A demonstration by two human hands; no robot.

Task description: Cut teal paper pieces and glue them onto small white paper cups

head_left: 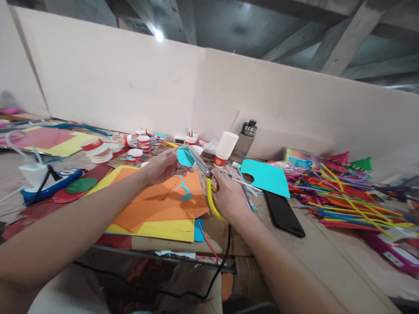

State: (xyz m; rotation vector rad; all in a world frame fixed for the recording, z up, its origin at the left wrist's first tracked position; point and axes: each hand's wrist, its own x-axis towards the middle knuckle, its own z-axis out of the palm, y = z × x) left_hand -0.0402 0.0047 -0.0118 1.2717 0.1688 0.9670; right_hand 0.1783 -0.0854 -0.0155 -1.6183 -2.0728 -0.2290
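Observation:
My left hand (pixel 163 167) holds a small round piece with a turquoise face (pixel 185 157), its fingers wrapped round the edge. My right hand (pixel 227 194) is closed on the yellow handles of a pair of scissors (pixel 212 203). The metal blades point up and left and reach the right edge of the turquoise piece. Below the hands, orange paper (pixel 160 205) lies on yellow sheets (pixel 163 231), with turquoise scraps (pixel 185 192) on top. To the right, a turquoise sheet (pixel 268 179) with a round notch overlaps a black phone (pixel 284 213).
Stacked paper cups (pixel 225 149) and a bottle (pixel 244 141) stand behind. Many coloured pipe cleaners (pixel 353 200) lie at right. Small cut cups (pixel 143 141), a blue power strip (pixel 52 185) and green and red discs (pixel 81 185) are at left. A black cable (pixel 218 274) hangs over the front edge.

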